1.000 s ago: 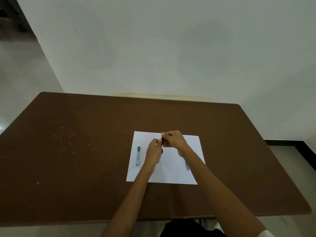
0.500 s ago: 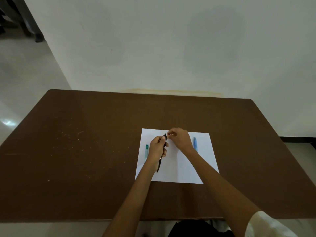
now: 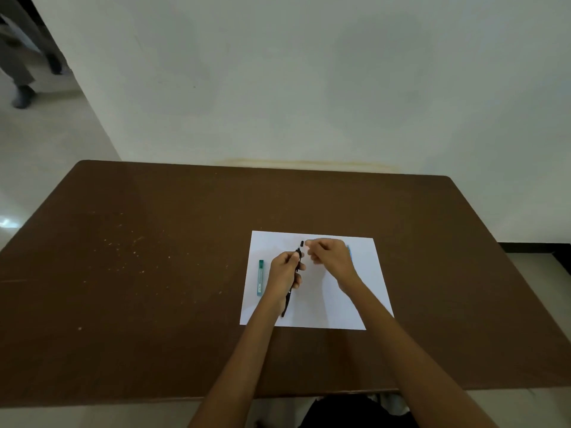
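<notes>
My left hand (image 3: 284, 274) grips a thin black mechanical pencil (image 3: 287, 299) over a white sheet of paper (image 3: 327, 307). The pencil's tip points toward me and its back end points away. My right hand (image 3: 329, 257) pinches a small black cap (image 3: 302, 243) just beyond the pencil's back end, a little apart from it. A teal lead case (image 3: 260, 277) lies on the sheet's left part. A blue pen (image 3: 349, 251) lies on the sheet, mostly hidden behind my right hand.
The sheet lies on a brown table (image 3: 154, 288) whose far edge meets a white wall. Pale specks dot the table's left half. A person's legs (image 3: 21, 57) stand on the floor at the far left.
My right hand has pulled the small black cap off the pencil's back end and drawn slightly away. The camera has shifted, bringing the table closer in view.
</notes>
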`<action>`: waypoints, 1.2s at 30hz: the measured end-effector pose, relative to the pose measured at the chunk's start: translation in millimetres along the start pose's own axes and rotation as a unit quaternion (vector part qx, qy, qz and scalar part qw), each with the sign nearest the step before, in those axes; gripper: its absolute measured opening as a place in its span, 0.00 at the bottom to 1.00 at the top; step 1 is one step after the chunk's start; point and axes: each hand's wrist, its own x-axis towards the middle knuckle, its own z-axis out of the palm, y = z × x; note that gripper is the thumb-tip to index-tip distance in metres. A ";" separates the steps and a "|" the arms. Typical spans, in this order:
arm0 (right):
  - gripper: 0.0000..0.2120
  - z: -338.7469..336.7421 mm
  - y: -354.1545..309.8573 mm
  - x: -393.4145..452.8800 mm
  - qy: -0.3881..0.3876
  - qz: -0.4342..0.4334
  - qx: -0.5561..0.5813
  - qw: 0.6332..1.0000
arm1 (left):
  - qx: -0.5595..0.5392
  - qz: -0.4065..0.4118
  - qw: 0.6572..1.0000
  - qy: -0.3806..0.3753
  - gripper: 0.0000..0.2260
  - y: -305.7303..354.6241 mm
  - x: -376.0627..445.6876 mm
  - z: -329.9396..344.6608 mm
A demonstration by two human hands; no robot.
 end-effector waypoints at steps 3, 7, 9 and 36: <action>0.09 -3.8 3.5 -15.8 -0.056 0.035 0.064 0.996 | 0.033 0.002 0.999 -0.014 0.10 -0.8 -3.1 6.7; 0.06 -16.0 4.1 -14.9 -0.066 0.051 0.074 0.994 | 0.056 0.004 0.998 -0.028 0.10 -1.1 -7.1 12.6; 0.06 -20.4 3.0 -11.0 -0.064 0.070 0.071 0.993 | 0.061 0.003 0.997 -0.043 0.10 0.5 -9.2 14.9; 0.08 -18.5 3.2 -27.2 0.035 0.036 -0.112 0.992 | -0.161 -0.099 0.982 0.009 0.10 -4.6 -9.2 15.2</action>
